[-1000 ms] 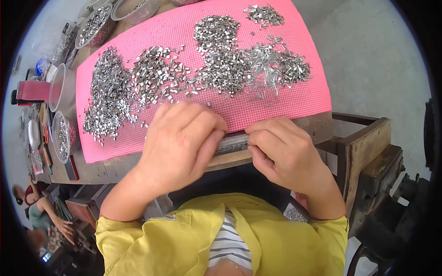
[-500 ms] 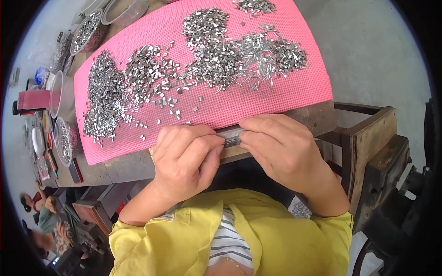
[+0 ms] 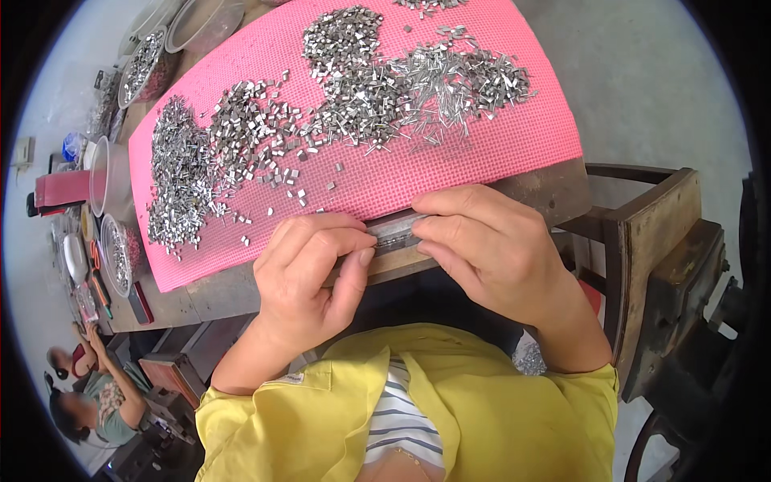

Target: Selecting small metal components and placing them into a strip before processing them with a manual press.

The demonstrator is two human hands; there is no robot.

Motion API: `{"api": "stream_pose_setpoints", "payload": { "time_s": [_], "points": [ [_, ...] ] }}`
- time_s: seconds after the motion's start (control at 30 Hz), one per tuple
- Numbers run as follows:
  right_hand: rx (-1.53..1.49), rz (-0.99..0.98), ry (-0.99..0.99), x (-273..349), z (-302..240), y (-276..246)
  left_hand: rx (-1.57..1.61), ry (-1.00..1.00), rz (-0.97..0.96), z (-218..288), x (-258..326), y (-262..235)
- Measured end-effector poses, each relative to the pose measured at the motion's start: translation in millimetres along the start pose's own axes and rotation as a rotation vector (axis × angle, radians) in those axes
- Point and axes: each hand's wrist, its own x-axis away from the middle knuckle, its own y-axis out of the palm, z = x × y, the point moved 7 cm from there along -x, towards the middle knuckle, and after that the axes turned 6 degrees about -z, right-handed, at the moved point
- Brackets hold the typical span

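Note:
My left hand [image 3: 309, 277] and my right hand [image 3: 486, 245] meet at the near edge of a pink mat [image 3: 490, 157]. Between their fingertips they pinch a narrow grey metal strip [image 3: 395, 234], which lies along the table's front edge. Heaps of small shiny metal pieces [image 3: 361, 88] are spread over the mat beyond the hands. A looser heap [image 3: 177, 181] lies at the mat's left end. Most of the strip is hidden under my fingers.
Clear plastic bowls with more metal pieces [image 3: 120, 253] stand at the left of the wooden table [image 3: 201, 293], others [image 3: 144, 64] at the far left. A wooden frame [image 3: 654, 265] stands to the right. Another person [image 3: 88, 394] sits at lower left.
Both hands have drawn back from the mat toward the table's near edge and closed in on the metal strip. The view has shifted a little, so the mat sits higher.

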Motion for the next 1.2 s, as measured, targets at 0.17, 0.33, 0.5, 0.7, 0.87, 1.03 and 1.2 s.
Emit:
{"api": "stream_pose_setpoints", "payload": {
  "time_s": [0.17, 0.33, 0.5, 0.7, 0.87, 1.03, 1.2],
  "points": [
    [-0.049, 0.016, 0.003, 0, 3, 1, -0.013, 0.017, -0.009, 1, -1, 1],
    [-0.075, 0.032, 0.011, 1, 6, 1, -0.083, 0.073, 0.021, 5, 1, 3],
    [-0.080, 0.049, 0.008, 2, 7, 2, -0.227, 0.126, 0.023, 13, 2, 5],
    [-0.095, 0.051, 0.010, 3, 8, 1, -0.359, 0.177, 0.008, 20, 4, 8],
    [-0.147, 0.000, 0.052, 6, 9, -3, -0.225, 0.164, -0.002, 11, 8, 3],
    [-0.025, -0.019, 0.027, 12, 11, -6, -0.202, 0.099, -0.009, -3, 19, 2],
    [-0.043, -0.043, 0.004, 14, 12, -4, -0.019, 0.028, 0.067, -11, 26, 1]
  ]
}}
